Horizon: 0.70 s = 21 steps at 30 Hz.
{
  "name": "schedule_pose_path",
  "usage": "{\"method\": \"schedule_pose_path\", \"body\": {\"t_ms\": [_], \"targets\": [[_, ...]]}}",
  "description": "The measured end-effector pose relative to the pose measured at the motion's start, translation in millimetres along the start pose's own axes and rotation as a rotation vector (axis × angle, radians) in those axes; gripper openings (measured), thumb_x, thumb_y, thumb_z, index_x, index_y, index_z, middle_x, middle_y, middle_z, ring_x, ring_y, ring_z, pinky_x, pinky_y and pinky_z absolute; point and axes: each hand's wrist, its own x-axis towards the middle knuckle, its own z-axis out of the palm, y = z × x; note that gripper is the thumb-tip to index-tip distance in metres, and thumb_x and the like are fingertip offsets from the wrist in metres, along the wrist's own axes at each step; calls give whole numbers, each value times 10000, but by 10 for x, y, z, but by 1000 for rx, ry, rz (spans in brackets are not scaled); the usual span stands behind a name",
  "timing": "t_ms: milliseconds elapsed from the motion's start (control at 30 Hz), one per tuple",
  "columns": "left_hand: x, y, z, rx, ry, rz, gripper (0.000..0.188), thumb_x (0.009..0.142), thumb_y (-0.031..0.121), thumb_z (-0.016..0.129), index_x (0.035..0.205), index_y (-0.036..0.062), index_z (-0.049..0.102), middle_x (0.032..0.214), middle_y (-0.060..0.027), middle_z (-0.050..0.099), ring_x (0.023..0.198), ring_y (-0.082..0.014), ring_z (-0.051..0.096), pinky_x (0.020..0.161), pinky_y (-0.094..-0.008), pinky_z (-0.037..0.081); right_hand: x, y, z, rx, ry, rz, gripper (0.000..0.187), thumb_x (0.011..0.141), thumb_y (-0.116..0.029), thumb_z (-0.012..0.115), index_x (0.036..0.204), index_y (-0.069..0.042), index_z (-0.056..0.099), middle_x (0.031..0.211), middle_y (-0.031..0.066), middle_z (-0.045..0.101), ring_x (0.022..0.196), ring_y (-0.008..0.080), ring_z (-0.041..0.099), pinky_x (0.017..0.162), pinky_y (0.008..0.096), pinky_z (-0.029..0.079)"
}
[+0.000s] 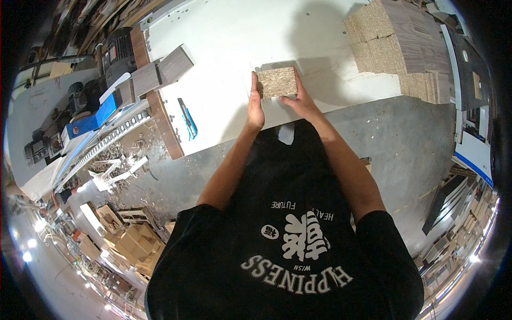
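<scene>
Between my two hands, over the white tabletop (224,64), is a small stack of chipboard pieces (277,82) with its rough tan cut edges facing up. My left hand (255,105) presses flat along the stack's left side, fingers pointing away from me. On the opposite side my right hand (304,101) grips it, the thumb bent against the near edge. The undersides of the pieces are hidden. A blue utility knife (188,120) lies to the left, apart from both hands.
At the far right, grey wood-faced chipboard pieces (378,48) stand piled on the table. Several grey boards (160,72) line up at the left, near a machine with a dark motor (118,53). Scraps (114,170) litter the floor; wooden boxes (133,242) stand lower left.
</scene>
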Motion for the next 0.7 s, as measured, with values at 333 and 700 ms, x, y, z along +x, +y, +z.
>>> {"method": "schedule_pose_path", "body": {"t_ms": [333,700], "targets": [[-671,285,-1624,945,905,69,508,1030,344,770,1305,-55,618,1224,-202,614,1177,-335,581,1032,-486,488,-221,-873,-148,-962,59,-338,1476,695,-468,1006,1749,-34,68,1812,237,135,1685,390,150,1378,560,137],[-888,208,-2271,1335,519,-316,423,1043,317,706,1290,-18,627,1116,-248,711,1038,-454,707,950,-539,561,272,-842,174,-1220,-163,-348,1280,686,-401,1014,1669,11,305,1699,218,390,1632,366,296,1388,528,160]]}}
